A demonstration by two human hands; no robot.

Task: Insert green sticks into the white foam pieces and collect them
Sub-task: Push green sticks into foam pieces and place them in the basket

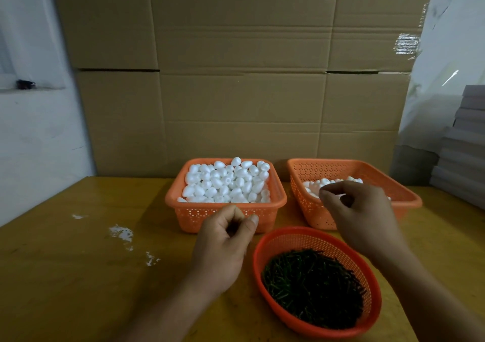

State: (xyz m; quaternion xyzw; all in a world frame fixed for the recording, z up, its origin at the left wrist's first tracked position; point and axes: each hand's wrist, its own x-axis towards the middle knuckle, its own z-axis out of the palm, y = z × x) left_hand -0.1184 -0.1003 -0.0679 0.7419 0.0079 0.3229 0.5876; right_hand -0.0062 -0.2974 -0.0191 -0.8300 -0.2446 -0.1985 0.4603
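An orange square basket [278,202] in the middle is heaped with white foam pieces [225,181]. To its right, a second orange basket [406,197] holds a smaller pile of foam pieces [315,184]. A round red basket [262,252] near me is filled with green sticks [312,284]. My left hand [225,239] hovers in front of the full basket with its fingers curled and nothing visible in it. My right hand [359,210] hangs over the near edge of the right basket, its fingers bent, with nothing visible between them.
The baskets stand on a yellow-brown table [78,276] with white foam crumbs [122,233] at the left. A wall of cardboard boxes [236,79] rises behind the baskets. Grey stacked boards [464,145] sit at the right edge.
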